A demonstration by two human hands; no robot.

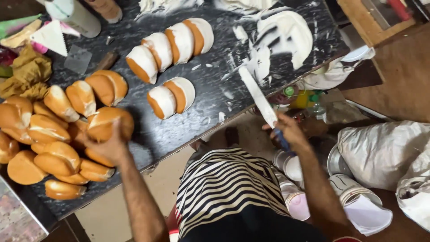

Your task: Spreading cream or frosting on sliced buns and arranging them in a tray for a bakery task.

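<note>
My left hand point(109, 145) grips a golden split bun point(111, 122) at the edge of a pile of buns point(45, 134) on the dark marble counter point(192, 121). My right hand point(291, 130) holds a cream-smeared palette knife point(259, 96) by its blue handle, blade pointing up toward a heap of white cream point(286, 33) on the counter. Two cream-filled buns point(171, 96) lie in front of me. A row of several filled buns point(170, 45) lies behind them.
A white serrated scraper point(51, 36) and crumpled brown paper point(29, 71) sit at the far left. White tubs point(295, 197) and lids stand on the floor under my right arm. A grey sack point(385, 152) lies at the right.
</note>
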